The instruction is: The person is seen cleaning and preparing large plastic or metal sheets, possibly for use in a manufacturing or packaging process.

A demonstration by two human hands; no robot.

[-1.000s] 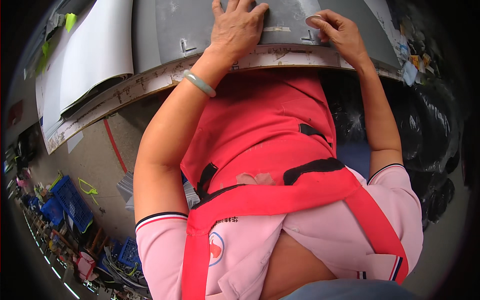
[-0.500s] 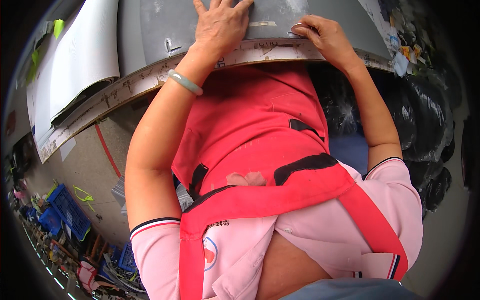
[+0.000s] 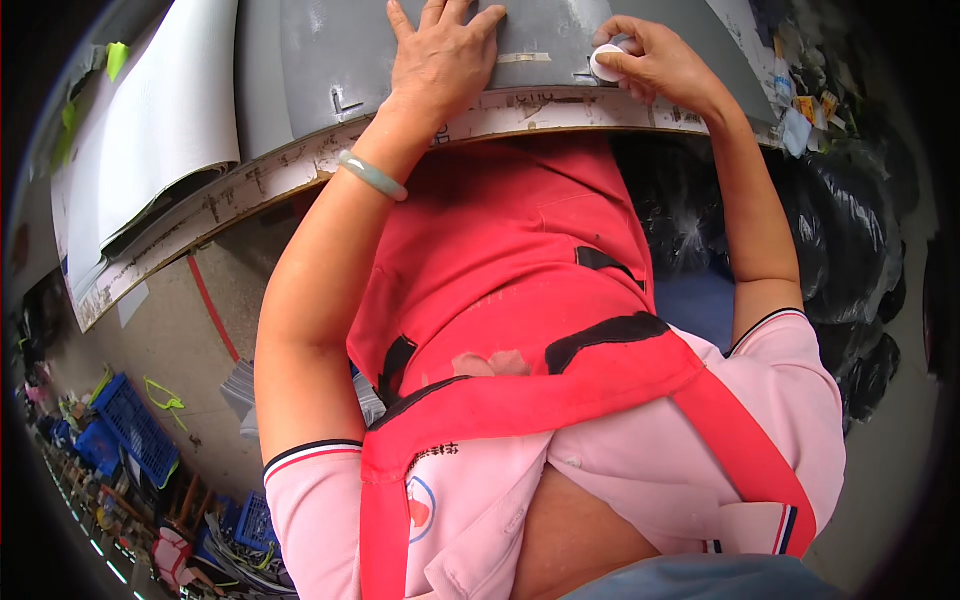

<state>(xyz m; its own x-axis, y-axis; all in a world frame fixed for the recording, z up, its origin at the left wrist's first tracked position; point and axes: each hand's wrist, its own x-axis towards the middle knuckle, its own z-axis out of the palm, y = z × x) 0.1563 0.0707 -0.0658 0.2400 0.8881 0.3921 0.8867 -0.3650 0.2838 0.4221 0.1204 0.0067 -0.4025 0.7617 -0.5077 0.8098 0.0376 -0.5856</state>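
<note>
My left hand (image 3: 444, 58) lies flat with its fingers spread on a dark grey sheet (image 3: 330, 50) that covers the table. A small white disc (image 3: 606, 64), perhaps a piece of tailor's chalk, is pinched in my right hand (image 3: 660, 62) above the sheet's near edge. Beside the disc there is a small white corner mark (image 3: 585, 74) on the sheet. Another white L-shaped mark (image 3: 346, 102) lies to the left of my left wrist, and a pale strip of tape (image 3: 525, 58) sits between my hands.
On the left of the table rests a rolled white sheet (image 3: 185, 100). The worn table edge (image 3: 250, 180) runs in front of my red apron (image 3: 500, 250). Black plastic bags (image 3: 850, 240) are piled at the right, and a blue crate (image 3: 138, 430) stands on the floor at the left.
My right hand has turned and lifted slightly, so the white disc now shows its flat face instead of its edge. My left hand stays in nearly the same place.
</note>
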